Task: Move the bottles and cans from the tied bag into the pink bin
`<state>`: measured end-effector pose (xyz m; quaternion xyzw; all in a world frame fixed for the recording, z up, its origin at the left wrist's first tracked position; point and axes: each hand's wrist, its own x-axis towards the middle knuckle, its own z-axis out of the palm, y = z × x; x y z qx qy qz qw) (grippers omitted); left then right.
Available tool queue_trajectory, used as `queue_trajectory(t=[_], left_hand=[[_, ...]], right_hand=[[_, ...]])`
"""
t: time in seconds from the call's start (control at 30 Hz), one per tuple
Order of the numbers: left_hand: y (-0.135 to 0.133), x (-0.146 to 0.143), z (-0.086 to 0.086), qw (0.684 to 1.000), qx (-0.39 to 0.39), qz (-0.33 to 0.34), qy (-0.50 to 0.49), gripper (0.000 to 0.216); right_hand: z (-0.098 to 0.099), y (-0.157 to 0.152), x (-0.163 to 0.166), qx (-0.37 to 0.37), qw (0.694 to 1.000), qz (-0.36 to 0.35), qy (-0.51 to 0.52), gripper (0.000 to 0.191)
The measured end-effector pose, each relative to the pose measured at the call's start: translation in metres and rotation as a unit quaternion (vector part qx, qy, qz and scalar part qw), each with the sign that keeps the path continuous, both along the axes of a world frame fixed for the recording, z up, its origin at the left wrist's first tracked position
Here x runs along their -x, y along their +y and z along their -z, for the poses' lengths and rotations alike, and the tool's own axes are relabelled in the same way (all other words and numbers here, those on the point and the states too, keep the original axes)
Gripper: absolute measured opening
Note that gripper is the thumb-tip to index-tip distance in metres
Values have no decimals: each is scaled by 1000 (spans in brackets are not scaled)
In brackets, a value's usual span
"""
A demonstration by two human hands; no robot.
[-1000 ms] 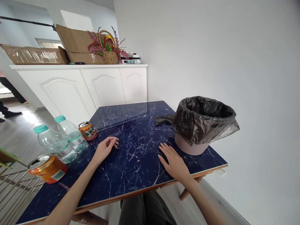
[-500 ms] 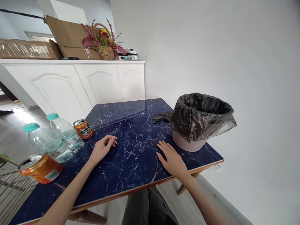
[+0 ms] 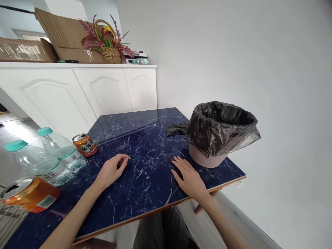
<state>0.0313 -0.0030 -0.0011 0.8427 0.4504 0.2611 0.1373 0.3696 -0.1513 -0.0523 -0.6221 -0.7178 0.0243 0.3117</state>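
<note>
My left hand (image 3: 112,170) rests on its side on the dark blue marbled table (image 3: 145,193), its fingers loosely curled and the fingertips close to the thumb; nothing shows in it. Flat on the tabletop lies my right hand (image 3: 188,178), fingers stretched out, just left of a pale bin (image 3: 207,159) lined with a black plastic bag (image 3: 220,133). To the left of my left hand stand an orange drink can (image 3: 85,145), a clear bottle with a teal cap (image 3: 58,147), another clear bottle (image 3: 33,160) and a nearer orange can (image 3: 31,195), both cans opened on top.
A strip of black plastic (image 3: 177,129) lies beside the bin. Behind the table, a white cabinet (image 3: 109,90) carries cardboard boxes (image 3: 67,34) and a flower basket (image 3: 111,55). A white wall (image 3: 285,86) borders the right. A wire rack (image 3: 12,221) is at the lower left.
The view has turned slightly, so the bottles and cans sit farther left in the picture. My left hand's fingers look drawn closer to the thumb. My right hand stays flat.
</note>
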Motion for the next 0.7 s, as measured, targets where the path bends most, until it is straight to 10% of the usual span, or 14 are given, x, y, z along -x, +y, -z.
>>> queue_trajectory(t=[0.4,0.7], left_hand=[[-5,-3,-3,1000,3,3,11,41],[-4,-1,-1,999,12,10,29,40]], right_hand=[[-9,-10,0,5,1000,2,5,49],[-149,-55,-38,-278,958,-57,-47,56]])
